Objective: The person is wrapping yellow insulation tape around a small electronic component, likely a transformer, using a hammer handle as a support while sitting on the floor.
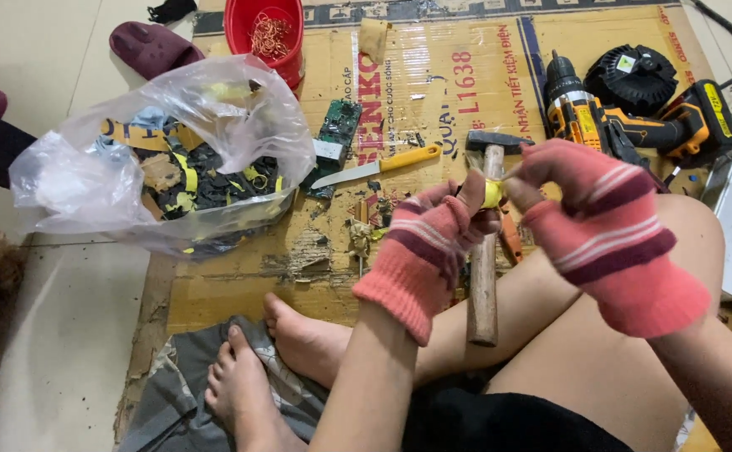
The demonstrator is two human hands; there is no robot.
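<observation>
Two bare feet [274,368] nearest, on grey cloth [173,393]. Two gloved hands above the legs: left hand [433,251] and right hand [592,218] both pinched shut on one small yellow piece [492,194] held between their fingertips. One hammer [485,251] just behind, handle toward the person, head away, long axis near-far. Beyond on the cardboard [240,285]: one knife [378,167] lying crosswise, one circuit board [336,134], one plastic bag [165,151] of scraps, two drills [634,125], one red bucket [265,29].
</observation>
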